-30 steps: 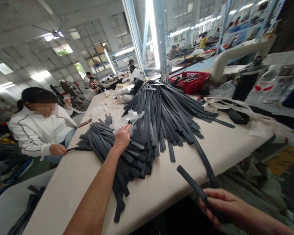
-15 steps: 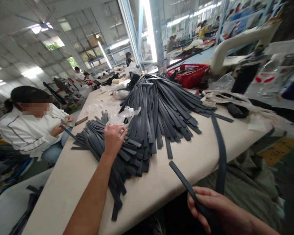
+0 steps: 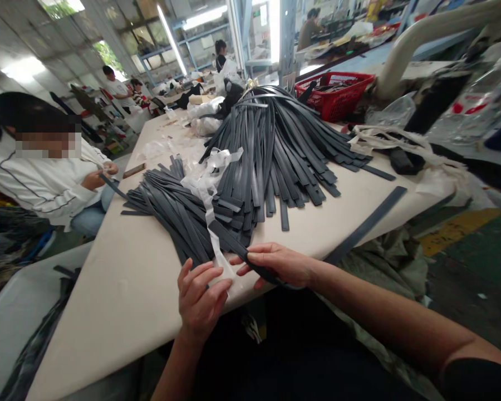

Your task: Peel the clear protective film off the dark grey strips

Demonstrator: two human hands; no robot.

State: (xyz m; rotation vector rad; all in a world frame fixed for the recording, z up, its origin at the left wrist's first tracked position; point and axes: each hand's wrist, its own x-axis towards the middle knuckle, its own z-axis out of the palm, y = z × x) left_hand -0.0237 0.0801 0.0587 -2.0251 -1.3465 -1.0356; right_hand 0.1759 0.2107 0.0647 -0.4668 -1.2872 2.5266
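Note:
My right hand (image 3: 281, 264) pinches a dark flat strap (image 3: 229, 239) between thumb and fingers, its free end pointing up-left over the pile. Beside it my left hand (image 3: 202, 298), fingers curled, has the lower end of a thin white plastic strip (image 3: 211, 223) at its fingertips. The strip runs up to a crumpled white clump on the straps. Under and behind the hands spreads a pile of dark straps (image 3: 162, 200). A larger bundle of straps (image 3: 271, 139), gathered at its top, fans out over the table.
The pale table (image 3: 108, 301) carries another loose strap (image 3: 367, 225) at its right edge. A red basket (image 3: 334, 97) stands behind the bundle, near a plastic bottle (image 3: 470, 103). At the left, a seated person (image 3: 42, 172) holds a strap.
My left hand has come down from the white clump toward me, drawing out a strip. My right hand has moved left with its strap, beside the left hand. The view has tilted down.

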